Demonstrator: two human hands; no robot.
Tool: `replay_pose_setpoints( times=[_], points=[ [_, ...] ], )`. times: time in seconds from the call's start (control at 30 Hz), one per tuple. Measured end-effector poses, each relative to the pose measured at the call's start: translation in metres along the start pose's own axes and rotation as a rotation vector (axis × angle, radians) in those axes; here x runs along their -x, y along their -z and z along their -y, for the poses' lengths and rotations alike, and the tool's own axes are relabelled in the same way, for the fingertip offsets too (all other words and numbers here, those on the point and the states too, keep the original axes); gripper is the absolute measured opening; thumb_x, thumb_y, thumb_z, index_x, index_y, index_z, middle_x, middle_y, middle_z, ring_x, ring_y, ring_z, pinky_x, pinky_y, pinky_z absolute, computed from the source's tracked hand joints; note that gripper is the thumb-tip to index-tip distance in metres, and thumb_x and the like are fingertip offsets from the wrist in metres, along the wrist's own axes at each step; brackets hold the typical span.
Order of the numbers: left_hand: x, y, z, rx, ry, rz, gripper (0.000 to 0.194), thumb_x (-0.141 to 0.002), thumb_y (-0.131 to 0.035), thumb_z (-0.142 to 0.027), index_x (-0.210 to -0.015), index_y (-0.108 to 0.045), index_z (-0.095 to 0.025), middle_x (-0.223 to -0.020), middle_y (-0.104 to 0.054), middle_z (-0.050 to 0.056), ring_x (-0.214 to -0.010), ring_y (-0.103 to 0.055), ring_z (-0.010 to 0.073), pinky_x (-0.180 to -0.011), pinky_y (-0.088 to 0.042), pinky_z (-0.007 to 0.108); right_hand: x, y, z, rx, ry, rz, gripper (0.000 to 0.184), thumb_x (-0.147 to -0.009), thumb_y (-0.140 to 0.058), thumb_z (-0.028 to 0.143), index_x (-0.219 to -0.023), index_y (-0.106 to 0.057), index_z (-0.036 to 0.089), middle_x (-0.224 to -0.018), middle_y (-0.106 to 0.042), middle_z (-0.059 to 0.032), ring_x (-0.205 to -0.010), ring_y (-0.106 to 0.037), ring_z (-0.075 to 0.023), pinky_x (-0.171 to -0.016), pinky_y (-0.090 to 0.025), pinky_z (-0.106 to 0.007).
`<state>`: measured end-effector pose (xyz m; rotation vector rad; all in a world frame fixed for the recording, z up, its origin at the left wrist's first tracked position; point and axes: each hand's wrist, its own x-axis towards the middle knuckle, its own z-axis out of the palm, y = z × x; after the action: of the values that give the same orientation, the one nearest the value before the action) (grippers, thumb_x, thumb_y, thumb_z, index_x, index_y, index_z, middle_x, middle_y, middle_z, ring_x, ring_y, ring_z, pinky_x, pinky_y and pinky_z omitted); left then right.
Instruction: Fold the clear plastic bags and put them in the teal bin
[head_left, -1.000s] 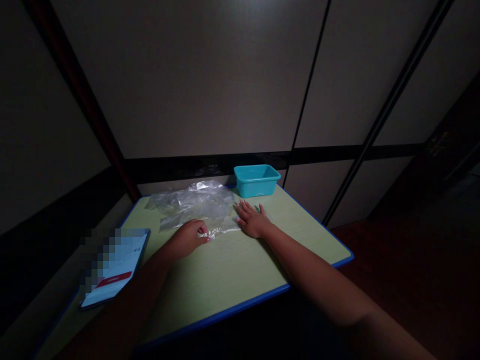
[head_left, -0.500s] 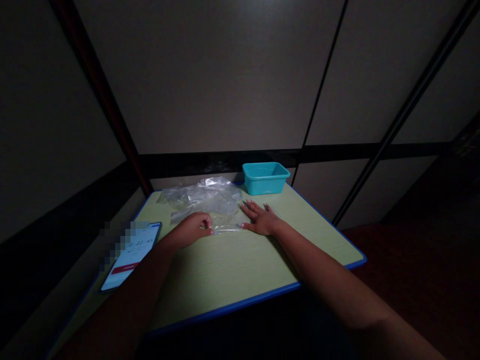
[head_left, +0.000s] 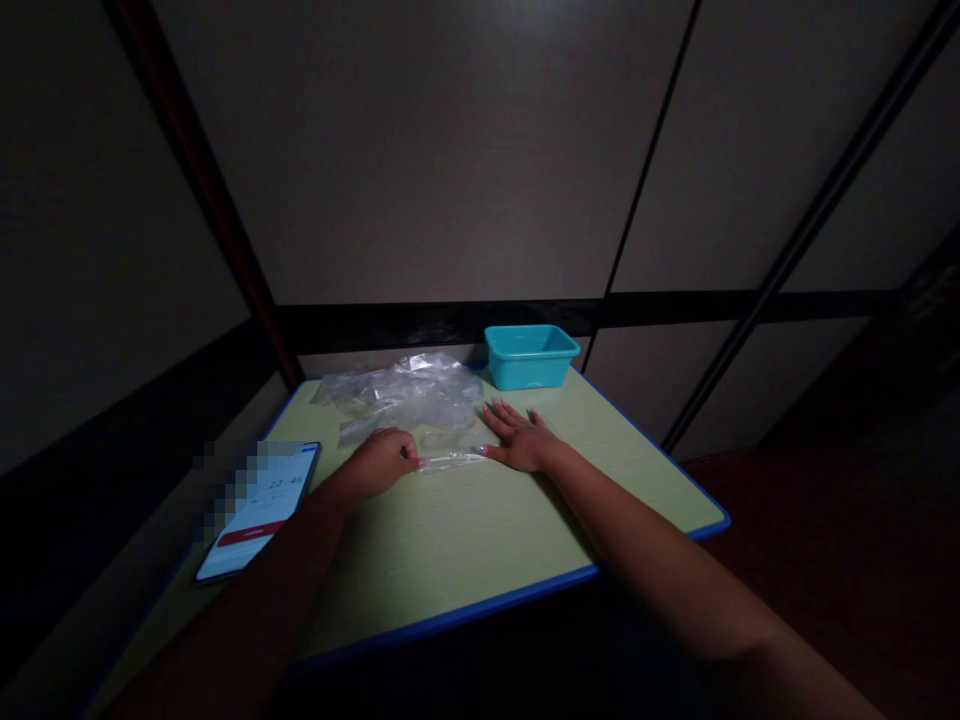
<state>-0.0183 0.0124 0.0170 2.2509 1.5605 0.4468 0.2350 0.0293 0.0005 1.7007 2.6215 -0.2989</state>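
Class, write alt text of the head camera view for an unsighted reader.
A person's left hand pinches the near edge of crumpled clear plastic film on a green table, while the right hand lies flat beside it. A teal plastic tub stands behind, and a phone lies to the left.

The room is looking dim, with soft light coming down the wall (head_left: pixel 480 120) from up high. The right hand (head_left: pixel 520 442) is making a faint shadow on the table (head_left: pixel 450 550), the corners are going dark, and the edges are bending.
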Motion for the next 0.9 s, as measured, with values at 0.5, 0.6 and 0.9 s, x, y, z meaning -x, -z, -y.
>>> replay_pose_setpoints(
  times=[0.5, 0.6, 0.9],
  points=[
    [0.026, -0.057, -0.064, -0.359, -0.271, -0.092, 0.073, -0.085, -0.029, -0.061, -0.137, -0.03, -0.01, -0.148, -0.018, 0.016, -0.138, -0.007, 0.0266, -0.109, -0.01, 0.05, 0.006, -0.006, 0.023, -0.011, -0.1, -0.13, 0.06, -0.09, 0.001, 0.05, -0.144, 0.003, 0.025, -0.15, 0.002, -0.0006, -0.138, 0.0, -0.0203, -0.101, 0.007, -0.061],
    [0.022, -0.058, -0.058, -0.399, -0.208, -0.07, 0.074, -0.085, -0.024, -0.063, -0.139, -0.028, -0.012, -0.149, -0.015, 0.015, -0.138, -0.003, 0.0259, -0.107, -0.009, 0.053, 0.007, -0.007, 0.019, 0.032, -0.206, -0.226, 0.06, -0.091, -0.001, 0.049, -0.145, 0.0, 0.022, -0.15, 0.001, -0.0021, -0.138, -0.001, -0.0191, -0.1, 0.01, -0.062],
    [0.017, -0.063, -0.061, -0.395, -0.305, 0.005, 0.07, -0.089, -0.015, -0.057, -0.142, -0.019, -0.013, -0.149, -0.014, 0.009, -0.138, -0.009, 0.0212, -0.109, -0.009, 0.05, 0.005, -0.017, 0.016, 0.103, -0.238, -0.185, 0.061, -0.09, -0.011, 0.043, -0.145, -0.005, 0.018, -0.151, 0.0, -0.0037, -0.138, -0.001, -0.022, -0.102, 0.007, -0.06]
  ],
)
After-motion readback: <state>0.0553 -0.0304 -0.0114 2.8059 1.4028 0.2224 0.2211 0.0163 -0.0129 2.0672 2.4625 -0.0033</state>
